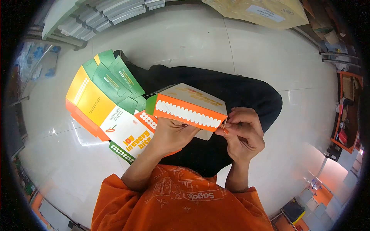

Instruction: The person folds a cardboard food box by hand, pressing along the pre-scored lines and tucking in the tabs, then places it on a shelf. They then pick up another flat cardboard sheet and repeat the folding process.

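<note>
A folded cardboard food box [189,109], with an orange side, a white scalloped pattern and a green end, is held above my lap. My left hand [171,135] grips it from below near its left half, the fingertips partly hidden under it. At the box's right end, my right hand [245,133] pinches the orange edge, where a thin flap or tab shows between thumb and fingers. To the left lie flat, unfolded carton blanks [98,102] in yellow, green, white and orange, overlapping one another and reaching under my left forearm.
My crossed leg [246,90] in dark trousers rests on the pale tiled floor [185,42]. Stacks of flat white sheets [119,11] sit on a rack at the top left. A large tan package [258,13] with a label lies at the top right; shelves [347,107] line the right side.
</note>
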The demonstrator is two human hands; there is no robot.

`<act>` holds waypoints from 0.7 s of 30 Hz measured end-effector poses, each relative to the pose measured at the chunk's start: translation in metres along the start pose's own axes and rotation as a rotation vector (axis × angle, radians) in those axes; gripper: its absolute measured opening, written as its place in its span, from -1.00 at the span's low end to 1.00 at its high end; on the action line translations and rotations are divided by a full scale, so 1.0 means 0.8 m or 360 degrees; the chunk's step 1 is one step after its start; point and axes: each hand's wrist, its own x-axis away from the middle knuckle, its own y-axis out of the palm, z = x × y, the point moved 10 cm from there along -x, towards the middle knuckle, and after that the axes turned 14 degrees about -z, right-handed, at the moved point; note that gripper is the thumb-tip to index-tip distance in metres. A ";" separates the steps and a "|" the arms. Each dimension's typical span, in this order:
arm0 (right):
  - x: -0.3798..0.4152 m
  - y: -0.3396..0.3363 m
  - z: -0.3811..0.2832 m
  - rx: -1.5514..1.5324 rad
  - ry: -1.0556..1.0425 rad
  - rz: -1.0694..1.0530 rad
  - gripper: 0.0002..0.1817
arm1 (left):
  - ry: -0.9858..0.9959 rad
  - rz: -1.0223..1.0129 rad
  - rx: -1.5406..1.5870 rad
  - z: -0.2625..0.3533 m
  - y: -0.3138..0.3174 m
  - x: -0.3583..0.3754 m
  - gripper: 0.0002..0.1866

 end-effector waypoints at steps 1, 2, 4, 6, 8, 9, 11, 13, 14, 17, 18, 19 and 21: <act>0.000 0.003 0.001 0.0017 0.0016 -0.0044 -0.83 | 0.0041 0.0009 -0.0010 0.002 -0.001 0.000 -0.82; 0.000 0.004 0.001 0.0017 0.0017 -0.0043 -0.83 | 0.0040 0.0008 -0.0010 0.001 0.000 0.001 -0.82; 0.000 0.008 0.001 0.0002 0.0018 -0.0073 -0.82 | 0.0050 -0.0001 -0.0145 0.003 0.000 0.002 -0.82; -0.001 0.009 0.000 0.0007 0.0031 -0.0082 -0.79 | 0.0055 -0.0006 -0.0181 0.002 0.000 0.002 -0.82; -0.004 0.011 -0.004 0.0012 0.0043 -0.0093 -0.75 | 0.0061 -0.0011 -0.0215 0.001 0.002 0.001 -0.82; -0.006 0.010 -0.013 0.0228 0.0035 -0.0066 -0.73 | 0.0079 -0.0001 -0.0282 0.003 0.002 -0.001 -0.82; -0.006 0.016 -0.023 0.0444 0.0027 -0.0043 -0.72 | 0.0097 0.0010 -0.0347 0.007 0.003 -0.006 -0.83; -0.001 0.020 -0.030 0.0695 0.0049 0.0055 -0.72 | 0.0230 -0.0018 -0.0320 0.020 0.006 -0.012 -0.84; 0.006 0.023 -0.024 0.0660 0.0077 0.0067 -0.75 | 0.0229 -0.0018 -0.0319 0.020 0.006 -0.011 -0.84; 0.012 0.016 -0.004 0.0315 0.0163 0.0087 -0.76 | 0.0010 -0.0060 0.0024 -0.003 0.012 -0.009 -0.82; 0.012 0.015 -0.003 0.0318 0.0164 0.0089 -0.76 | 0.0057 -0.0063 0.0118 -0.001 0.017 -0.011 -0.78; 0.012 0.014 -0.002 0.0284 0.0161 0.0113 -0.77 | 0.0105 -0.0064 0.0210 0.001 0.021 -0.012 -0.74; 0.007 0.014 -0.002 0.0249 0.0153 0.0136 -0.79 | 0.0157 -0.0101 0.0225 0.005 0.026 -0.009 -0.71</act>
